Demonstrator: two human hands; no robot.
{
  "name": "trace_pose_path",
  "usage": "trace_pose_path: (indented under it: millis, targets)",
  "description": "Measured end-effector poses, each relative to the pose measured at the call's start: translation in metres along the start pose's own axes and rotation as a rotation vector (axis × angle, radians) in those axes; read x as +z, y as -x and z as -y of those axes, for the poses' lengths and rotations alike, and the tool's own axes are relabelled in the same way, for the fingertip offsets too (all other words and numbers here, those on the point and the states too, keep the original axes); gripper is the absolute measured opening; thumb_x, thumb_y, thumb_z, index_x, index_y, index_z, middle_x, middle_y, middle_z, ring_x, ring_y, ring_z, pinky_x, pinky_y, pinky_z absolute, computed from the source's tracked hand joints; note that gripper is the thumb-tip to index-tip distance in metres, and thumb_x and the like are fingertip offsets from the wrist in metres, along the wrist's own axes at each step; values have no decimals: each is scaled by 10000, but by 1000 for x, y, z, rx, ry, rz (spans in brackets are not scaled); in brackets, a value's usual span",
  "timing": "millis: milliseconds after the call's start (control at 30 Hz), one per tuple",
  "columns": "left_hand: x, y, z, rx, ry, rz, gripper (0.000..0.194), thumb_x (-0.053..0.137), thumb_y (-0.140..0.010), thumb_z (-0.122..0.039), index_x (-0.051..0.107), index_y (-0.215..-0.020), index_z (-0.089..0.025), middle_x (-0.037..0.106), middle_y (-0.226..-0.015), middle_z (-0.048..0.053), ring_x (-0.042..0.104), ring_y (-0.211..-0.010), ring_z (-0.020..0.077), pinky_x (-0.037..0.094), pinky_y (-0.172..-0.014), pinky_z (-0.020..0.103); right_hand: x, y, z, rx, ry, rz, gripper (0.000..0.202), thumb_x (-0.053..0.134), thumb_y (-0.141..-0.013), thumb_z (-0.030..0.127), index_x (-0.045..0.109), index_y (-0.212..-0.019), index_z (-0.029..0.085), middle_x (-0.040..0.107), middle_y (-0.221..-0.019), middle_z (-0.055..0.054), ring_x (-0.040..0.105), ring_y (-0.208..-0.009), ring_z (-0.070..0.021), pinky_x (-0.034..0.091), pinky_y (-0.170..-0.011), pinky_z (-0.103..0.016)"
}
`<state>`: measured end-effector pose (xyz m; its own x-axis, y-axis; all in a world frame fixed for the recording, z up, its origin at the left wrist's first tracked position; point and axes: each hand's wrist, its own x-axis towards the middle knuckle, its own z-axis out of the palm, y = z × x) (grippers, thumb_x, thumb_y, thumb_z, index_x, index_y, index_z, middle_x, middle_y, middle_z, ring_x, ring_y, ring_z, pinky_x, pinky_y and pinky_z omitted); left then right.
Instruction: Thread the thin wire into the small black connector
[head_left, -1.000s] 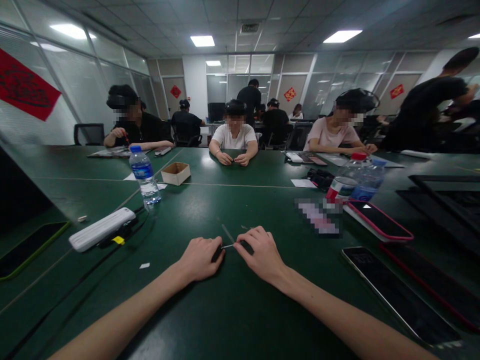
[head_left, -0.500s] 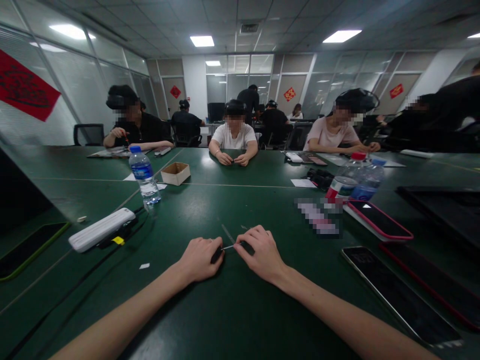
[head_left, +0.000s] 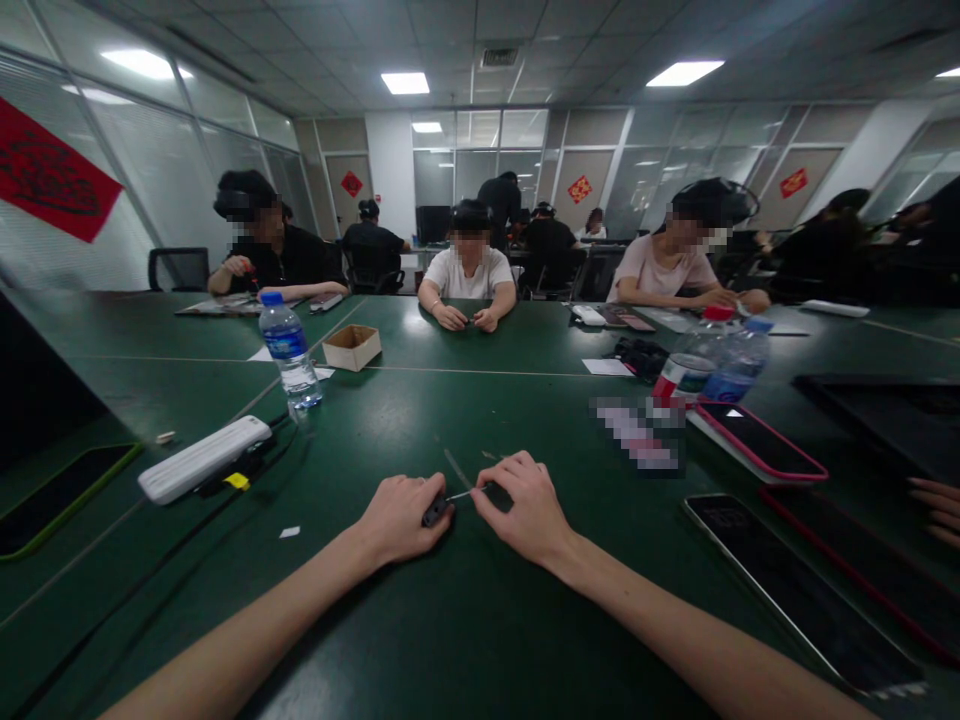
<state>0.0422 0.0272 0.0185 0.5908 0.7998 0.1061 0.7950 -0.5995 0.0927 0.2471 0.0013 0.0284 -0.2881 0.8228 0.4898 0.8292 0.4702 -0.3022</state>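
Observation:
My left hand (head_left: 405, 515) is closed around a small dark block (head_left: 435, 511) with what look like holes in its face, resting low over the table. A thin metal rod (head_left: 459, 495) runs from the block to my right hand (head_left: 525, 510), whose thumb and fingertips pinch its other end. Whether the rod enters the block or only touches it, I cannot tell. Just beyond my fingers lies a narrow, clear-looking strip (head_left: 456, 468), and a tiny pale piece (head_left: 491, 456) is beside my right knuckles.
Left are a water bottle (head_left: 289, 350), an open box (head_left: 352, 347), a white power strip (head_left: 206, 460) and a paper scrap (head_left: 289, 532). Right are phones (head_left: 795, 590) and bottles (head_left: 739, 365). Another person's hand (head_left: 937, 508) shows at the right edge. People sit across the table.
The dark block has turned or shifted in my left hand, so more of it shows. My right hand has moved slightly right. Another person's hand has appeared at the right edge.

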Motion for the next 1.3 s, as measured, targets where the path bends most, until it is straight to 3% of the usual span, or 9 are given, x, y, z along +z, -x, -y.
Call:
trace_pose_path:
  millis: [167,400,867,1300]
  targets:
    - [0,0,0,12,-2,-11,199,427,-884,-401,508,-936,-226,683,-817,34,650,-734,226,458,-691,330,-3,-2,2,17,-23,13,165,552,-854,345,648,-826,213,649,-856,-49,514,-906,-221,354,-716,-329]
    - [-2,-1,-1,3,-13,12,196,444,-877,-394,517,-929,-221,689,-844,50,652,-746,238,457,-675,331,-3,2,3,-67,-38,60,157,557,-852,341,654,-861,217,648,-883,-46,503,-908,-218,355,-753,-348]
    - [2,-1,0,-2,-53,-13,231,398,-900,-410,506,-917,-206,677,-783,49,658,-712,238,459,-638,315,3,1,1,42,46,-9,167,531,-870,339,651,-851,224,657,-900,-48,516,-926,-221,361,-733,-331]
    - [3,0,2,17,-27,-32,229,386,-912,-410,491,-917,-206,670,-788,43,641,-685,221,442,-625,308,3,1,-2,80,35,4,183,494,-900,344,641,-888,234,649,-938,-35,521,-932,-209,383,-734,-341]
